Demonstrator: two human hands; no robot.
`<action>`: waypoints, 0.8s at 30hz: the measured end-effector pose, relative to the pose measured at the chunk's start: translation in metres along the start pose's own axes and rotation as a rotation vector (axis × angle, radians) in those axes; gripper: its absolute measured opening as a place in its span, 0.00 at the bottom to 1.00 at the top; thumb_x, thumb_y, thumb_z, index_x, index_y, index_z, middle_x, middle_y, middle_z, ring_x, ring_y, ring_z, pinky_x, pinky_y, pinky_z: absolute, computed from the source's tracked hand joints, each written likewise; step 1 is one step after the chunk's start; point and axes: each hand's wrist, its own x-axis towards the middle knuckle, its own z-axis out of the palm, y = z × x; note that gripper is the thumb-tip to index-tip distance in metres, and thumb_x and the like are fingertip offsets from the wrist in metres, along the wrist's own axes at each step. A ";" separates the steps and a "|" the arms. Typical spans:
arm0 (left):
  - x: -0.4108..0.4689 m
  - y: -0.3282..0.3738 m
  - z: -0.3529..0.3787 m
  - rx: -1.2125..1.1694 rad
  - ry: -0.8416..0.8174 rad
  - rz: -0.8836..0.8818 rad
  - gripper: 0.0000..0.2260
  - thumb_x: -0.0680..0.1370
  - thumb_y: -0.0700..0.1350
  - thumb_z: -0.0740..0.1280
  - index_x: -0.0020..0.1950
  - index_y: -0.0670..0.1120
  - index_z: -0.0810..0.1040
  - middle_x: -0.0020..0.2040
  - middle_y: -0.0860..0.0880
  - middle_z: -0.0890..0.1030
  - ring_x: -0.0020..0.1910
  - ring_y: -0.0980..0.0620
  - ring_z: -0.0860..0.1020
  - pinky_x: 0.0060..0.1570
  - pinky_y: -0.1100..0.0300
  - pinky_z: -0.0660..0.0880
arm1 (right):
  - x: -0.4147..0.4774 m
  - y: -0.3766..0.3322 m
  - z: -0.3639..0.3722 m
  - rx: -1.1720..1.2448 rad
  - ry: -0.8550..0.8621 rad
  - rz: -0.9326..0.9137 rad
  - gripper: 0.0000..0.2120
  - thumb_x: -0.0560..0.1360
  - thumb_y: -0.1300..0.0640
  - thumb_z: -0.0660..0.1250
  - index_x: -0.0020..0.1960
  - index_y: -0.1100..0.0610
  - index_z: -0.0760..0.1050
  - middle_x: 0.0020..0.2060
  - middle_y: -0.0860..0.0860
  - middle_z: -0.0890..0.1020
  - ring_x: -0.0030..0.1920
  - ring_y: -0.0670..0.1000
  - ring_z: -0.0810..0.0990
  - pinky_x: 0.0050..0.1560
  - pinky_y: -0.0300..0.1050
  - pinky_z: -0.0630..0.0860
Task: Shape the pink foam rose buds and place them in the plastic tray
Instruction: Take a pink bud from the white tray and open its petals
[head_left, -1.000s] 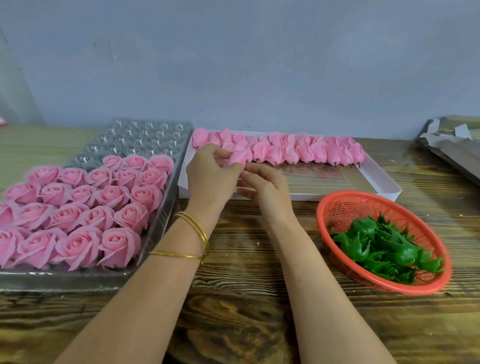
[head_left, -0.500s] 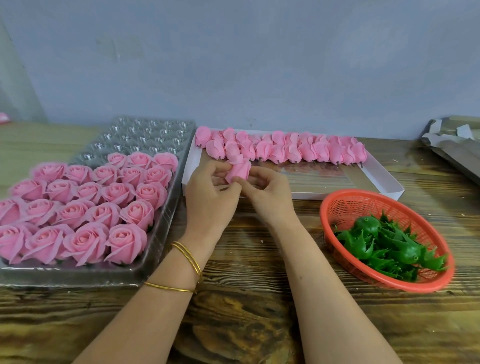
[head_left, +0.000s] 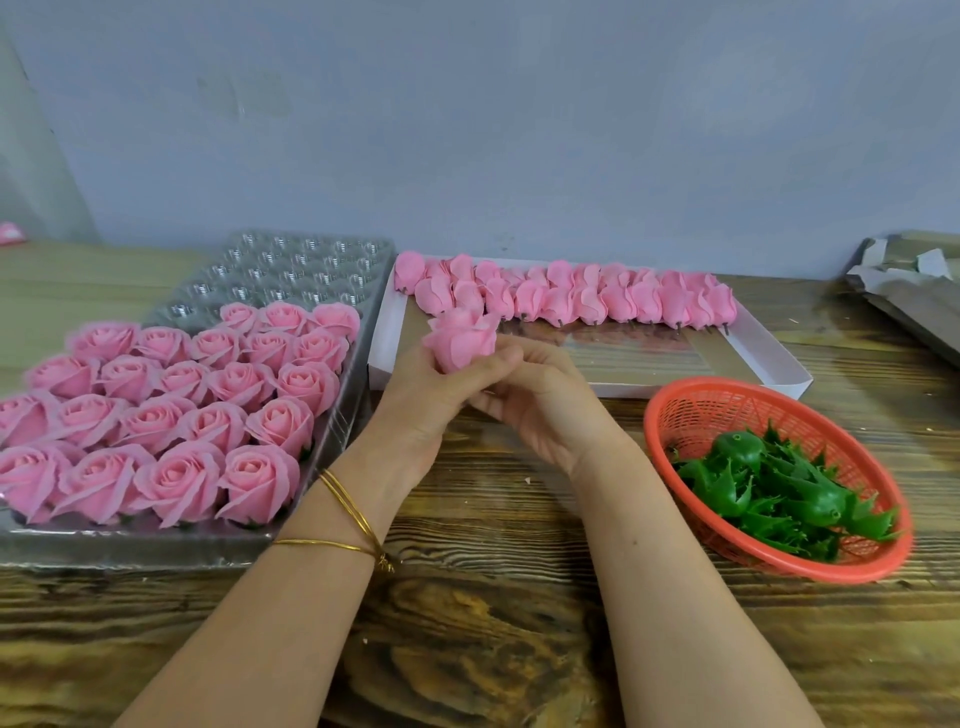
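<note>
The left hand grips a pink foam rose bud upright while the right hand pinches its base above the wooden counter. Left of the hands lies a clear plastic tray of shaped pink roses. Right of them sits an orange mesh basket of green plastic calyxes.

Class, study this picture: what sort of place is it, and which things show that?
Probably a small workshop bench for making artificial flowers: a plastic tray part-filled with shaped pink roses, a basket of green calyx pieces, and the left hand and right hand holding a foam bud.

Apparently upright pink bud near tray
</note>
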 end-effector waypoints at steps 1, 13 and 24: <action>0.000 0.000 -0.001 0.010 -0.013 -0.003 0.21 0.63 0.45 0.77 0.54 0.40 0.80 0.50 0.41 0.82 0.53 0.46 0.80 0.57 0.50 0.76 | 0.000 -0.001 -0.001 0.030 -0.036 0.019 0.12 0.78 0.72 0.57 0.56 0.67 0.76 0.52 0.63 0.78 0.56 0.58 0.76 0.59 0.46 0.74; 0.000 -0.005 -0.006 0.109 -0.056 0.066 0.15 0.68 0.40 0.75 0.53 0.39 0.81 0.47 0.44 0.84 0.48 0.51 0.83 0.43 0.61 0.78 | -0.004 -0.004 -0.007 0.055 -0.139 0.095 0.20 0.74 0.80 0.54 0.56 0.66 0.76 0.49 0.59 0.80 0.50 0.52 0.81 0.54 0.41 0.78; 0.002 -0.011 -0.002 0.345 0.079 0.319 0.09 0.70 0.38 0.75 0.39 0.51 0.81 0.35 0.57 0.82 0.36 0.64 0.79 0.36 0.73 0.72 | 0.006 -0.004 -0.006 -0.070 0.240 -0.124 0.10 0.66 0.61 0.68 0.47 0.60 0.79 0.43 0.55 0.83 0.43 0.50 0.81 0.41 0.42 0.77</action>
